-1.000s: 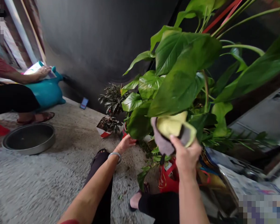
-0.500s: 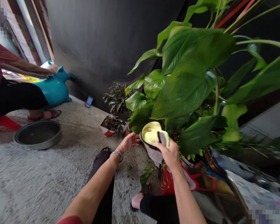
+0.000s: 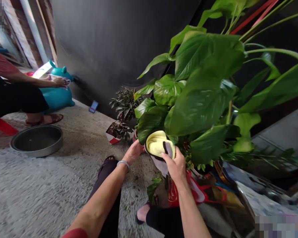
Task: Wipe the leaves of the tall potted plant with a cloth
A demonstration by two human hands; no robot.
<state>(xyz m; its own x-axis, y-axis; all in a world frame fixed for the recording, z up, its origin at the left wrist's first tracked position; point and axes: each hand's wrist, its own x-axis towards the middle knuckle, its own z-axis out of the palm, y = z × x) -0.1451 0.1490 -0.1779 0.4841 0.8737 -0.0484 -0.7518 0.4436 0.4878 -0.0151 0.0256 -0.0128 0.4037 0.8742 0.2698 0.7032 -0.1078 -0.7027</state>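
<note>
My right hand grips a folded cloth, yellow inside and grey outside with a black edging, thumb on top. The cloth lies against the lower edge of a broad green leaf of a large potted plant. Across from it, my left hand, with a bracelet at the wrist, reaches to the leaf's lower tip. Its fingers are stretched out, partly hidden by the leaf and cloth, and I cannot tell whether they touch the leaf.
A smaller plant in a red and white pot stands by the dark wall. To the left, a grey basin sits on the concrete floor. A co-worker there wipes a teal animal-shaped seat with a cloth. A red bag lies below my right arm.
My right hand and the cloth have shifted slightly left, toward my left hand. My left hand's fingers have come up closer to the leaf. The co-worker's hands have moved on the teal seat.
</note>
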